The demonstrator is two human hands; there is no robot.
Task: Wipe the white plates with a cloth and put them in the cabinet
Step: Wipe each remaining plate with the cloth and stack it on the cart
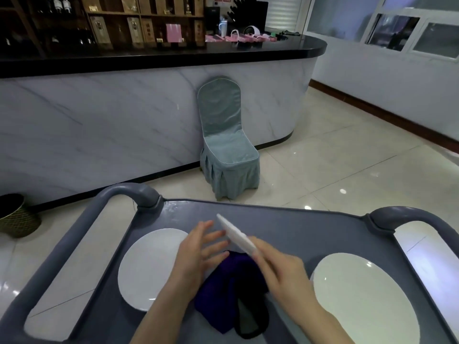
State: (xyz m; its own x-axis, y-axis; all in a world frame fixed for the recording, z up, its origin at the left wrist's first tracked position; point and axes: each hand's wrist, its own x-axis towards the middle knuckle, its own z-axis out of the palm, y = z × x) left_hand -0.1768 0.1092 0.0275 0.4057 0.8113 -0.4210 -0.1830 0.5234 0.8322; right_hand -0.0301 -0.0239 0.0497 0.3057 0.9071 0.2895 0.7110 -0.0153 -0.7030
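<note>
My right hand grips a white plate by its near rim and holds it edge-on, tilted above the grey cart top. My left hand hovers just left of that plate with its fingers spread, holding nothing. A dark purple cloth lies crumpled on the cart beneath both hands. One white plate lies flat on the left of the cart, and another white plate lies flat on the right.
The cart has grey tubular handles at the left and right. Ahead stand a covered teal chair and a marble-fronted bar counter. A dark wastebasket sits on the floor at left.
</note>
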